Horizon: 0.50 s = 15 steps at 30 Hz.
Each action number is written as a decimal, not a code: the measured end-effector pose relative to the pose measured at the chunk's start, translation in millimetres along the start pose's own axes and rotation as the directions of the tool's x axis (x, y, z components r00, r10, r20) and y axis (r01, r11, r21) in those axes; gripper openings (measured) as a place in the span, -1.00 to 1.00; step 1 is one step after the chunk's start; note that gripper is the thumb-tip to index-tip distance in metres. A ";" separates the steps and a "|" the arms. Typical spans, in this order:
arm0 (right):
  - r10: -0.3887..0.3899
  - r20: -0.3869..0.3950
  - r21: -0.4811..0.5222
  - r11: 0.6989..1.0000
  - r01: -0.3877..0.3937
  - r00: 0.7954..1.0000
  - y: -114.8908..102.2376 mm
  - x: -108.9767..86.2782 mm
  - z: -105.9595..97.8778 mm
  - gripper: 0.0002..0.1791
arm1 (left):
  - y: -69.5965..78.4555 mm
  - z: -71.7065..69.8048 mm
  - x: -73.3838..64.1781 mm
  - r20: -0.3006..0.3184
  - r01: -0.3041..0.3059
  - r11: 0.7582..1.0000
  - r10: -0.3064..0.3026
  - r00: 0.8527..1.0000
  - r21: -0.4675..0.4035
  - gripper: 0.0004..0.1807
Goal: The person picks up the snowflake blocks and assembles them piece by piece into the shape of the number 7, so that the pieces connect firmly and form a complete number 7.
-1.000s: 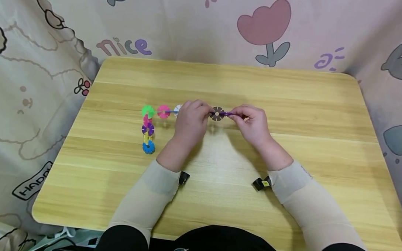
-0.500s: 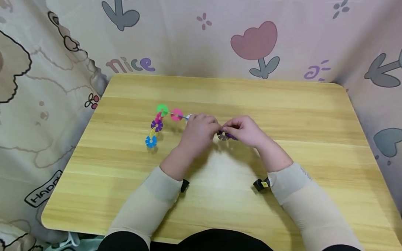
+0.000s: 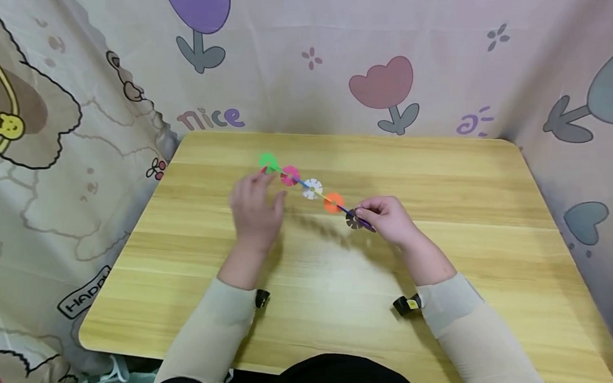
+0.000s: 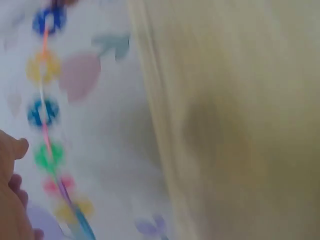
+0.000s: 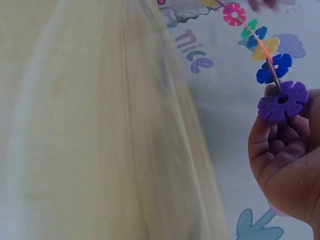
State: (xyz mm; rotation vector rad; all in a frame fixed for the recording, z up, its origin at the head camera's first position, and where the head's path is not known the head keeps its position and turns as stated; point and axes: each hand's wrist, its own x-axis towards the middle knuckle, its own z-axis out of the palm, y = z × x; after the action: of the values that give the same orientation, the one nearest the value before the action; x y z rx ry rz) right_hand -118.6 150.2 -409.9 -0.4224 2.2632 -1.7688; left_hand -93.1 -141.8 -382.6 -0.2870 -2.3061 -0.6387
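A chain of interlocked plastic snowflake discs [image 3: 334,202] slants above the table, showing green, pink, white, orange and brown pieces in the head view. My right hand [image 3: 386,218] pinches its near end, around the brown disc [image 3: 353,219] and the purple disc [image 5: 283,101]. Toward the far end, my left hand [image 3: 256,210] has its fingers extended and thumb spread, with the green disc [image 3: 268,162] just beyond its fingertips. Whether those fingertips touch the chain is unclear. In the blurred left wrist view the left hand [image 4: 11,185] lies beside the chain. The chain's blue end is hidden in the head view.
The wooden table [image 3: 310,304] has rounded corners and lies under both forearms. Printed curtains [image 3: 292,62] hang along its back and sides. A small black camera [image 3: 408,305] is strapped at the right wrist, another [image 3: 262,298] at the left.
My left hand has let go of the chain's middle and moved left. My right hand shifted its grip toward the brown disc. The chain now slants in view, and the head view has tilted up.
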 end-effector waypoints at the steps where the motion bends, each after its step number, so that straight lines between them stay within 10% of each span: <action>1: 0.006 -0.009 0.013 1.000 -0.006 1.000 0.9 -3.6 -1.0 -0.82 | -7.1 -3.8 -4.1 -0.015 0.073 0.997 -0.073 0.997 0.012 -0.62; 5: 0.005 -0.040 0.041 0.999 -0.003 0.999 2.7 -13.3 -2.8 -0.83 | -24.7 -13.3 -12.0 -0.006 0.224 0.974 -0.224 0.975 0.035 -0.73; 15: -0.055 -0.072 -0.004 0.999 0.055 0.996 -7.2 -23.6 5.1 -0.87 | -25.4 -17.1 4.7 -0.093 0.119 0.993 -0.118 0.989 0.007 -0.88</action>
State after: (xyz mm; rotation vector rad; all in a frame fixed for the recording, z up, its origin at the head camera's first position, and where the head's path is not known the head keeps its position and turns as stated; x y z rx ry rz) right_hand -94.2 152.7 -403.9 -0.4313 2.3236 -1.8370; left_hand -96.0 -172.3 -377.9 -0.1122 -2.2497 -0.6819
